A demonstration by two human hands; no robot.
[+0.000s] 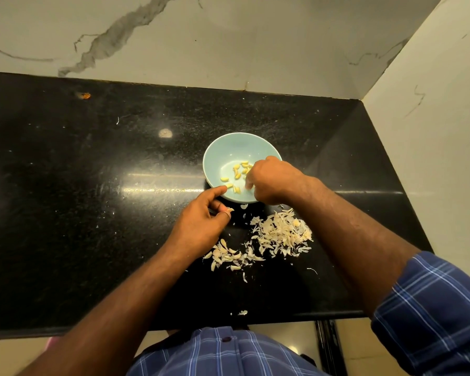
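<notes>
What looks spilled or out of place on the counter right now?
Nothing has spilled from the bowl. Peels lie loose on the counter beside it, and one stray scrap sits near the front edge, where it could fall off. An orange spot marks the counter's far left.

Black speckled counter (pixel 92 213), veined marble wall (pixel 228 36), orange scrap (pixel 86 95) at back-left.

The right hand (pixel 272 180) hides the right rim of the bowl (pixel 223 156) at centre frame; what its blurred fingers (pixel 248 185) hold is unclear.
</notes>
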